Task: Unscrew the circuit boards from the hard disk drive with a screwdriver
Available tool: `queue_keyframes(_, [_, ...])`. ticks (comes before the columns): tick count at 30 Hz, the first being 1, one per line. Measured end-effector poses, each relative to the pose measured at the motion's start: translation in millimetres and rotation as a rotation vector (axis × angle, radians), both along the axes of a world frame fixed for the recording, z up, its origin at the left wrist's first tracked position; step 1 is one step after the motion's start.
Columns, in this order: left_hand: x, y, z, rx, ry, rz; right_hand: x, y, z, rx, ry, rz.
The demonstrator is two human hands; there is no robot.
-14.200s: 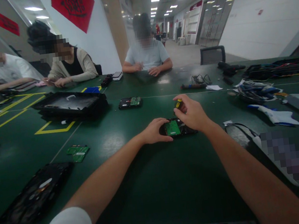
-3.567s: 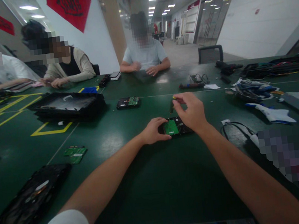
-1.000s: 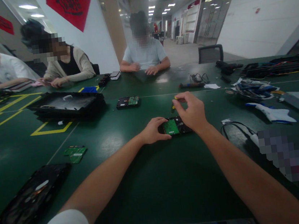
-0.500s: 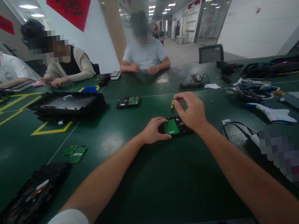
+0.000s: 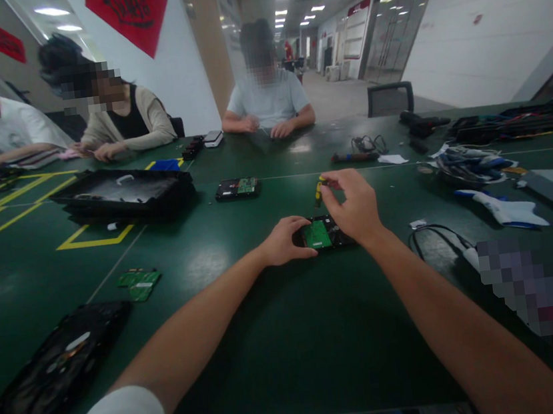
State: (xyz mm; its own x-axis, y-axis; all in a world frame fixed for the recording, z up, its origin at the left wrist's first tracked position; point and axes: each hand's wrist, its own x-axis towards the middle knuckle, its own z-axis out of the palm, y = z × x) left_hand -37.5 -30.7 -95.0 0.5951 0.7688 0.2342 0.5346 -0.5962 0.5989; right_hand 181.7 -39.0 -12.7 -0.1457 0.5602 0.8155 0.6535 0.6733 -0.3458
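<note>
A black hard drive [image 5: 316, 234] with a green circuit board lies flat on the green table in front of me. My left hand [image 5: 288, 240] grips its left end, thumb along the near edge and fingers on the far edge. Between the thumb and fingers of my right hand [image 5: 354, 204] is a small yellow and black screwdriver [image 5: 319, 192], held roughly upright above the drive. Its tip is too small to make out. The right hand covers part of the drive's right end.
Another hard drive [image 5: 236, 188] lies farther back, left of a stack of black trays [image 5: 126, 192]'s far side. Loose green circuit boards [image 5: 141, 283] and a dark casing [image 5: 63, 361] lie left. Cables [image 5: 473, 165] and a power strip [image 5: 529, 290] lie right. Several people sit opposite.
The screwdriver and my right hand have shifted very slightly, with the screwdriver tilting a little. My left hand and the hard drive stay in place.
</note>
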Motion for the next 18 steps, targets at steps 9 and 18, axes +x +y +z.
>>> queue_keyframes(9, [0.0,1.3,-2.3,-0.006,-0.003,0.008,-0.7,2.6,-3.2,-0.022,0.055,-0.013])
queue_keyframes(18, [-1.1,0.9,-0.9,-0.019,0.0,0.001,-0.5,1.6,-2.7,-0.003,0.056,-0.039])
